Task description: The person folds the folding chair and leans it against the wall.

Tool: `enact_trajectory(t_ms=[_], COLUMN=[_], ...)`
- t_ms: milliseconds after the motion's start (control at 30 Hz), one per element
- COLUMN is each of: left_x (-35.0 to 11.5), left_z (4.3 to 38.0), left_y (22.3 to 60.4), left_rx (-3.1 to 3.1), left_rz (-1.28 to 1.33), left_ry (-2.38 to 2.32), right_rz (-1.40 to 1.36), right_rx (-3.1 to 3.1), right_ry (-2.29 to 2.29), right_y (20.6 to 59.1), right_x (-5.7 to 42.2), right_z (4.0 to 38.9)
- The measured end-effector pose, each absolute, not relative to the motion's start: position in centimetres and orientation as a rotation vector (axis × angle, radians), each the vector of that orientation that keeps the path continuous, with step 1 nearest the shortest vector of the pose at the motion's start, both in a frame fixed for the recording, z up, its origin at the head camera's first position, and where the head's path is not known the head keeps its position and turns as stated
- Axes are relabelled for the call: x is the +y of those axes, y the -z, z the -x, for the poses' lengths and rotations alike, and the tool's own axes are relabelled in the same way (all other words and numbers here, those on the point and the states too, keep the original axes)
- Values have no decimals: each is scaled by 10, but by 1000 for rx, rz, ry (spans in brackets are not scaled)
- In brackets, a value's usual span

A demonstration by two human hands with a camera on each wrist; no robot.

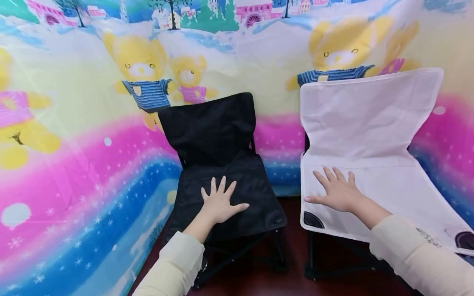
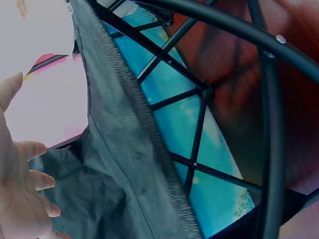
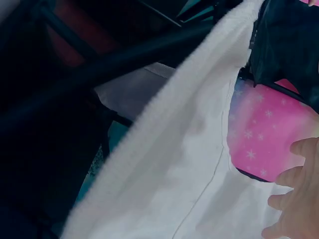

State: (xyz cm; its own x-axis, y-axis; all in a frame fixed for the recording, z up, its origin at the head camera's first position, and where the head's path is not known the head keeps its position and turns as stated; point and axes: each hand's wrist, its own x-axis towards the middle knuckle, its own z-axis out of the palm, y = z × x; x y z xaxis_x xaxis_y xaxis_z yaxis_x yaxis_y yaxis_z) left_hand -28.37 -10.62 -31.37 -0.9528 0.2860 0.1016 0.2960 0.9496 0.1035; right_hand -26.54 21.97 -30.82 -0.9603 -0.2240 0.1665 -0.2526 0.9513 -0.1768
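Two folding camp chairs stand side by side in the head view, a black chair (image 1: 211, 127) and a white chair (image 1: 363, 119). My left hand (image 1: 219, 204) is spread palm down over the black chair's seat, fingers fanned out and holding nothing. Over the white chair's seat my right hand (image 1: 338, 193) is spread the same way, its thumb toward the left. In the left wrist view the left hand (image 2: 22, 189) shows beside the black fabric (image 2: 114, 149). The right wrist view has the right hand's fingers (image 3: 286, 201) beside the white fabric (image 3: 184, 164).
A printed backdrop (image 1: 274, 53) with yellow bears and snow hangs behind the chairs and along the left. Dark metal legs (image 1: 237, 255) carry the black chair on a dark red floor (image 1: 292, 230). A narrow gap separates the chairs. Black corner patches (image 1: 313, 220) mark the white seat.
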Motion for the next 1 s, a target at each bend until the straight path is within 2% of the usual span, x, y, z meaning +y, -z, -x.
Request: enact_trajectory(t_ms=[433, 1000], left_x=[-122, -146], left_z=[280, 267], left_y=[321, 323], left_rx=[-3011, -2986], left_rz=[442, 439], left_ry=[220, 207], right_rz=[-390, -582], right_rx=[-2961, -2919], right_ry=[-298, -287], right_y=[310, 314], right_x=[210, 179], right_z=[264, 265])
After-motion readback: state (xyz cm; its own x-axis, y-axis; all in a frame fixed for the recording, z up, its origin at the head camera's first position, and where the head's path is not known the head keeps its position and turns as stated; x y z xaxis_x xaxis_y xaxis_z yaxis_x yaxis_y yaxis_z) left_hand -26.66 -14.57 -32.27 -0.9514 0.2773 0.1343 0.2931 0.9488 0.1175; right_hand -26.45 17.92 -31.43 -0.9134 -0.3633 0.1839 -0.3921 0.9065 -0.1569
